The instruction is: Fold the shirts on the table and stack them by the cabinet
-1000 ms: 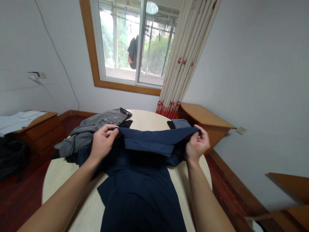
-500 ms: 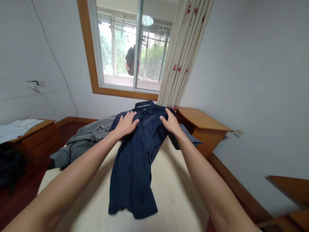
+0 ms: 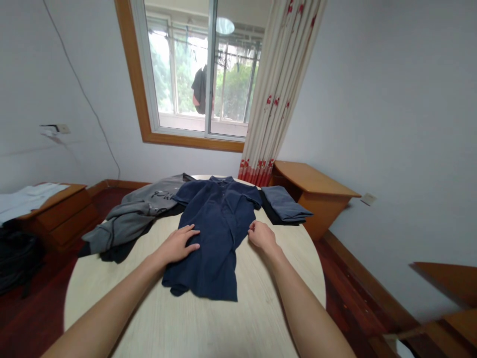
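Observation:
A dark navy short-sleeved polo shirt (image 3: 210, 233) lies front up on the round table, its collar towards the window and its hem towards me. Loose creases run down its front, and the right side is drawn in unevenly. My left hand (image 3: 179, 243) rests on the shirt's left side with fingers spread. At the opposite side edge, below the sleeve, my right hand (image 3: 263, 235) is closed, with thumb and fingertips pinched on the cloth.
A grey printed sweatshirt (image 3: 149, 201) with dark cloth beneath it lies to the left. Folded blue-grey and black clothes (image 3: 285, 204) sit at the right edge of the pale table (image 3: 261, 308). Behind them stands a wooden desk (image 3: 316, 180).
The shirt's collar end has come down flat onto the table. Both hands have drawn back towards me from the shoulders to the shirt's sides, and the right fingers have closed.

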Demonstrator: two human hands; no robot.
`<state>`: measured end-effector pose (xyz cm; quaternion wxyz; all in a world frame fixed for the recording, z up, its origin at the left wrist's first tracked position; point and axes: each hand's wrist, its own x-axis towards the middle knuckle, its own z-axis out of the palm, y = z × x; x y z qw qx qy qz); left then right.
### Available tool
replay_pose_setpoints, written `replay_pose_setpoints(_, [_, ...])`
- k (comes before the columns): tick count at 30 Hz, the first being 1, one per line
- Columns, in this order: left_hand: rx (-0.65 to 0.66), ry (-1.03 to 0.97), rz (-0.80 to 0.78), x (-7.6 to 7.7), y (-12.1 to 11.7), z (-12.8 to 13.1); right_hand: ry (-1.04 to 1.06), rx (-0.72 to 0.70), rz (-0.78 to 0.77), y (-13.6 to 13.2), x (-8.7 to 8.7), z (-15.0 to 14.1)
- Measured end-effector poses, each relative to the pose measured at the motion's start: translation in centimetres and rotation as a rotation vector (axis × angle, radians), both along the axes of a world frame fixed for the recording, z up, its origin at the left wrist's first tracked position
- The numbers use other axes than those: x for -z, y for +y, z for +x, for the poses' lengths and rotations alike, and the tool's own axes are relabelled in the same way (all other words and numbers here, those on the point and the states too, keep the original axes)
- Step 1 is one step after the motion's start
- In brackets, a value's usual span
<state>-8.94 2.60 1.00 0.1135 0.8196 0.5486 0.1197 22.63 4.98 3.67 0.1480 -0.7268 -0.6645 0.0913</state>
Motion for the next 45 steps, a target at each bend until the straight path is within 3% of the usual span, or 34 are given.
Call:
replay_pose_setpoints(7, [-0.136, -0.027, -0.004, 0.1, 0.6, -3.8, 0.009, -0.061, -0.045, 0.0, 0.7, 0.8])
replay_pose_setpoints(13, [-0.100, -0.032, -0.098, 0.3, 1.1, -4.5, 0.112, -0.209, 0.039, -0.3, 0.9, -0.6])
replay_pose_setpoints(23, [0.003, -0.016, -0.119, 0.4, -0.3, -0.8, 0.544, -0.447, 0.078, 0.1, 2.8, -2.6])
replay_pose_setpoints(29, [-0.004, -0.053, -0.052, 0.0, -0.8, 1.2, 0.821, -0.619, 0.043, -0.5, 2.6, -3.8])
replay_pose_setpoints(33, [-0.043, -0.055, 0.025, -0.9, -1.2, 2.0, 0.865, -0.613, 0.050, -0.3, 2.9, -4.2])
replay_pose_setpoints(40, [-0.089, -0.127, -0.099, -1.1, -1.5, 2.4, 0.884, -0.590, 0.064, 1.1, 4.5, -3.8])
replay_pose_setpoints(45, [0.047, -0.352, -0.066, -0.6, -1.5, 2.6, 0.881, -0.604, 0.019, 0.6, 4.1, -3.7])
